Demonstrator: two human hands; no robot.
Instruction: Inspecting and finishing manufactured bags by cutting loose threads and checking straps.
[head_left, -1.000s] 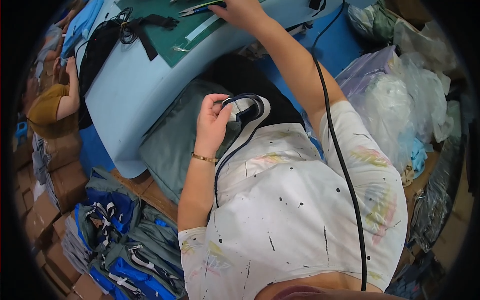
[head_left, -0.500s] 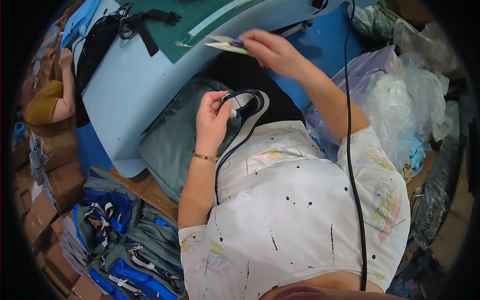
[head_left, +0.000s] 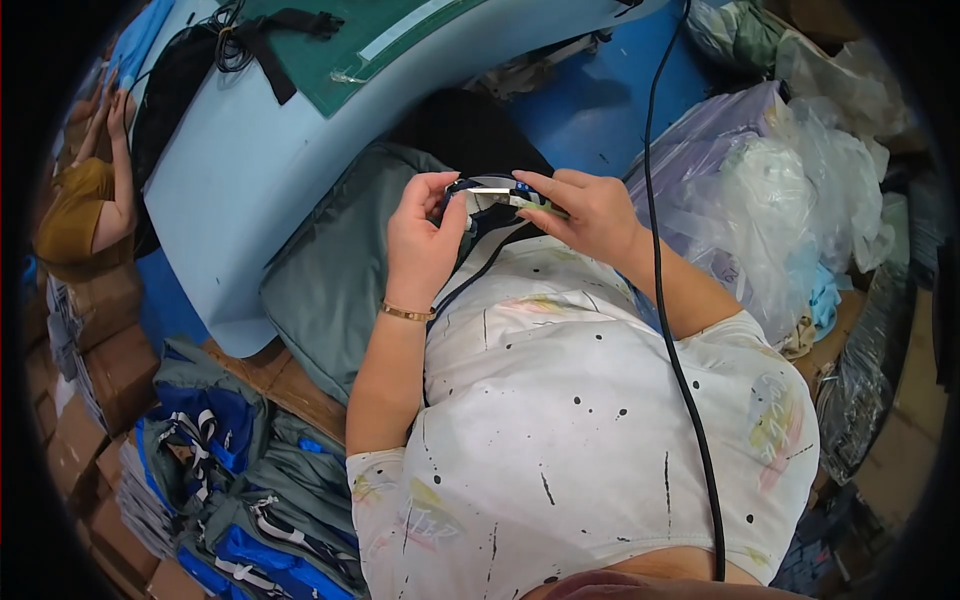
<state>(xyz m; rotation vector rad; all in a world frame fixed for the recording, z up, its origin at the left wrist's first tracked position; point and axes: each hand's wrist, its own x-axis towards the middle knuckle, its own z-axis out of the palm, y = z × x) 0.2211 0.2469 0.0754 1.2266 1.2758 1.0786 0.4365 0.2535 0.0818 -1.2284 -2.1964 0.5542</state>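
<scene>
My left hand [head_left: 422,240] is closed around a navy and light-grey strap [head_left: 493,243], pinched between thumb and fingers. The strap loops over my lap and trails down beside my white shirt. In my right hand [head_left: 595,215] is a pair of thread snips [head_left: 489,194] with bright blades and blue and green on its handles. The blades lie against the strap, close to my left fingertips; whether they touch it I cannot tell. Grey-green fabric [head_left: 325,275] is spread beside my left forearm, over my lap.
A pale blue table [head_left: 225,220] bears a green mat [head_left: 320,65] and a black strap with a buckle [head_left: 285,45]. Grey-green and blue bags [head_left: 240,480] lie at lower left. Clear plastic bags [head_left: 770,200] are heaped at right. A black cable [head_left: 660,270] hangs before me. Another person [head_left: 85,220] stands at far left.
My right hand has come down and left with the snips, from near the table to the strap in my left hand. The left hand keeps its hold on the strap.
</scene>
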